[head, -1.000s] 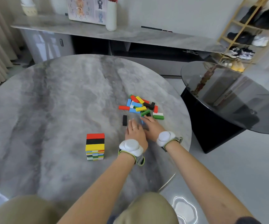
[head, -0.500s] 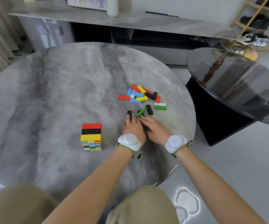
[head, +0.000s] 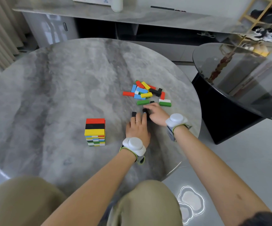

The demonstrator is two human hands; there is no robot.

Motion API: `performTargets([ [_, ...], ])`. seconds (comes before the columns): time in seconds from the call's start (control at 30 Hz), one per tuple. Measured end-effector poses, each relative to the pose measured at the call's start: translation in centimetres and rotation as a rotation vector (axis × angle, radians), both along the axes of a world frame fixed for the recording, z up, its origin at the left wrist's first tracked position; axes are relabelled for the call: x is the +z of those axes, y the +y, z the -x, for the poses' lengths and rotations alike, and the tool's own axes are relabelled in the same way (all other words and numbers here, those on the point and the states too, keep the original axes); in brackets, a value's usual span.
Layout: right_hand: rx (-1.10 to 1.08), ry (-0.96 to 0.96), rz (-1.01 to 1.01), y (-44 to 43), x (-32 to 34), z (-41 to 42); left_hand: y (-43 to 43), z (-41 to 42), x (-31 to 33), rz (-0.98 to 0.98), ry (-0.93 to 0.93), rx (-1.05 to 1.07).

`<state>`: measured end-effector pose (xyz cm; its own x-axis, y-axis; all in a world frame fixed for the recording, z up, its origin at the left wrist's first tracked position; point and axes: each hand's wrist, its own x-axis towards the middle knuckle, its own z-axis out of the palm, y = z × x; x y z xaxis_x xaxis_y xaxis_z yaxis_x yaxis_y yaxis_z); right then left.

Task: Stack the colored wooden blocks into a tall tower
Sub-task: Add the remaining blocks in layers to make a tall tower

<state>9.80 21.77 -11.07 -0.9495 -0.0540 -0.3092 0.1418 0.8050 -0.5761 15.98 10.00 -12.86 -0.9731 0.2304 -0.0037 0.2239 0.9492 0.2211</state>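
The tower (head: pixel 95 132) stands on the round grey marble table (head: pixel 58 88), several layers high, with red, black and yellow layers on top. Loose coloured blocks lie in a pile (head: pixel 145 92) farther back to the right. My left hand (head: pixel 137 128) rests flat on the table right of the tower, its fingertips against a small black block (head: pixel 134 114). My right hand (head: pixel 156 114) is beside it, fingers curled over another black block (head: pixel 145 110). A green block (head: pixel 143 102) lies just beyond the fingers.
A green-and-white block (head: pixel 165 102) lies near the table's right edge. A dark glass side table (head: pixel 239 82) stands to the right. A long marble sideboard (head: pixel 132 18) runs behind, with a shoe rack (head: pixel 265 25) at the far right. My knees sit below the near edge.
The green block has turned from slanted to lying crosswise, slightly farther from the hands. My right hand has reached forward over the black blocks. The left hand has stayed near the small black block.
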Motion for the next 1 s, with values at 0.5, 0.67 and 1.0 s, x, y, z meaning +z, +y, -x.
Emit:
performTargets([
  [0.5, 0.082, 0.0, -0.067, 1.4, 0.1, -1.8, 0.6, 2.4, 0.1, -0.185, -0.176, 0.129],
  [0.67, 0.09, 0.041, 0.063, 1.9, -0.2, -2.5, 0.4, 2.9, -0.1, -0.302, -0.247, 0.017],
  [1.0, 0.084, 0.056, 0.1, 2.4, -0.4, -3.6, 0.8, 2.2, 0.8, -0.132, -0.205, -0.062],
])
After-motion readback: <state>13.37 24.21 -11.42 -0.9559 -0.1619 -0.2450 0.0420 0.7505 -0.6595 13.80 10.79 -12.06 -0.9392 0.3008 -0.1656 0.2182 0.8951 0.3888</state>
